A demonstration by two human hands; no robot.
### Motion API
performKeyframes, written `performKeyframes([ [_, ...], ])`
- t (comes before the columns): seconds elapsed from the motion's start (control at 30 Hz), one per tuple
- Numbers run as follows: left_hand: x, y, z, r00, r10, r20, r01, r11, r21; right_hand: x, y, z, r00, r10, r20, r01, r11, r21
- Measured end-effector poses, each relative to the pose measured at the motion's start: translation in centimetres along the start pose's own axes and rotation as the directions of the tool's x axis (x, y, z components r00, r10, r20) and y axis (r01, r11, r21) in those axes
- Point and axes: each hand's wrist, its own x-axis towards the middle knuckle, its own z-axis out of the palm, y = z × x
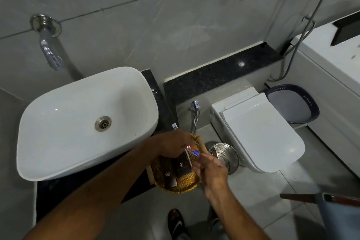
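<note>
A round woven basket sits at the right end of the dark counter, beside the white basin. Two dark packets lie in it. My left hand reaches over the basket's far side, its fingers curled around a small red and blue toothpaste tube. My right hand comes in from the right and pinches the tube's near end. A toothbrush tip pokes out behind my left hand.
A chrome tap juts from the wall above the basin. Right of the counter stand a closed white toilet, a steel pedal bin and a dark-rimmed tub. My sandalled foot is on the tiled floor.
</note>
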Motion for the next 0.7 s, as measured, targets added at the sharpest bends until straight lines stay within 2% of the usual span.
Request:
performKeyframes([
  [0.07,0.0,-0.8,-0.9,1.0,-0.015,-0.021,0.014,0.998,-0.059,0.2,0.4,0.0,0.998,-0.005,-0.058,0.007,1.0,0.025],
  [0.13,0.1,-1.9,-1.8,0.991,-0.038,-0.126,0.034,0.999,-0.038,0.4,1.0,-0.3,0.992,-0.026,-0.122,0.027,1.0,0.003],
  [0.2,0.5,-3.4,-2.7,0.96,-0.076,-0.268,0.109,0.988,0.112,0.7,1.8,-0.8,0.981,-0.063,-0.181,0.055,0.997,-0.051],
  [0.27,1.2,-4.7,-3.5,0.95,-0.084,-0.301,0.182,0.932,0.313,0.7,2.4,-1.3,0.974,-0.091,-0.209,0.074,0.994,-0.085],
  [0.37,2.6,-5.5,-4.0,0.973,-0.146,-0.178,0.213,0.862,0.461,0.6,3.0,-1.9,0.963,-0.087,-0.253,0.064,0.993,-0.097],
  [0.47,4.3,-5.8,-4.3,0.976,-0.21,-0.063,0.215,0.854,0.474,0.6,3.1,-2.1,0.952,-0.067,-0.3,0.041,0.995,-0.091],
  [0.6,5.9,-5.8,-4.2,0.972,-0.214,0.095,0.176,0.934,0.311,0.4,3.1,-2.0,0.948,-0.028,-0.317,0.0,0.996,-0.089],
  [0.7,6.5,-6.2,-3.8,0.966,-0.222,0.129,0.201,0.967,0.158,0.3,2.8,-1.9,0.948,-0.012,-0.318,-0.016,0.996,-0.084],
])
